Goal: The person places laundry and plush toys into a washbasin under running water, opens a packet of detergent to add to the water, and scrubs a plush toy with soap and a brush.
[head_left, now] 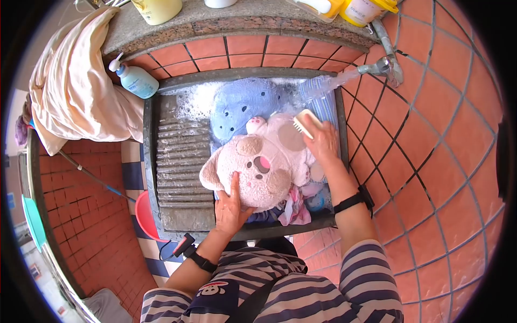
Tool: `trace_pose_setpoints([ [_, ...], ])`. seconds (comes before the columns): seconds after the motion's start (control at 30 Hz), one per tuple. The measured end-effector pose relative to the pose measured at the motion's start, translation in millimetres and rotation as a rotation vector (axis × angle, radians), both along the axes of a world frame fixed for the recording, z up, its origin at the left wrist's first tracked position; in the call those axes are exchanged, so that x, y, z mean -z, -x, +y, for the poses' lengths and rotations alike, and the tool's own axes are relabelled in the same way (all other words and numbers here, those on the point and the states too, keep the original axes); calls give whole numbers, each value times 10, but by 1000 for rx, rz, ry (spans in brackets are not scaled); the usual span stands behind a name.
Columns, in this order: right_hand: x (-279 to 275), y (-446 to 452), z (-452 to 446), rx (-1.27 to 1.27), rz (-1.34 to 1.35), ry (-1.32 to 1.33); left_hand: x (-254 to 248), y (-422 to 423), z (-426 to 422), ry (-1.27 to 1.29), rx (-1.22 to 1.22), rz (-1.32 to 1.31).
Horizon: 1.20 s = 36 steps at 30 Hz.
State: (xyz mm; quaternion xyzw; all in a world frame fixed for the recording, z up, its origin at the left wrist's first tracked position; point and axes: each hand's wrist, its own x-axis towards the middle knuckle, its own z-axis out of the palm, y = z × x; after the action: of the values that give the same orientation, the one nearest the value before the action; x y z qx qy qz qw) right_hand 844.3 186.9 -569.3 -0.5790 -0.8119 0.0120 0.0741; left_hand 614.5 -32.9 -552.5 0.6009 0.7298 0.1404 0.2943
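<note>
A pink plush bear [273, 137] lies face up across the sink, its head toward the ridged washboard [183, 161]. My left hand [230, 210] rests on the lower side of its head, fingers spread. In my right hand [323, 141] is a cream scrubbing brush [308, 123], bristles facing left beside the bear's round belly patch. I cannot tell whether the bristles touch the fur. Behind the bear a blue spotted plush [245, 105] lies in suds [196, 99]. Pink cloth [295, 209] is bunched below the bear.
Water runs from a tap [385, 67] at the upper right onto blue striped cloth [322, 102]. A blue pump bottle [137, 81] stands at the sink's upper left corner, beside draped cream fabric [81, 91]. Yellow containers [366, 11] stand on the ledge. A red basin [146, 215] is at lower left.
</note>
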Motion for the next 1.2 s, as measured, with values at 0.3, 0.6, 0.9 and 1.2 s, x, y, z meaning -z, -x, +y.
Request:
trace_pose_setpoints([
  [0.3,-139,716,-1183,-423,426,76,82,143,-1,-57,-36,-351],
  [0.6,-34,-314,-315,319,167,105,-140,-57,-167,-76,48,225],
  [0.9,-16,-388,-352,409,743,230,-148,96,738,-273,-127,-181],
  [1.2,-1170,18,-561,271,1374,-42,-502,323,850,477,-695,-1712],
])
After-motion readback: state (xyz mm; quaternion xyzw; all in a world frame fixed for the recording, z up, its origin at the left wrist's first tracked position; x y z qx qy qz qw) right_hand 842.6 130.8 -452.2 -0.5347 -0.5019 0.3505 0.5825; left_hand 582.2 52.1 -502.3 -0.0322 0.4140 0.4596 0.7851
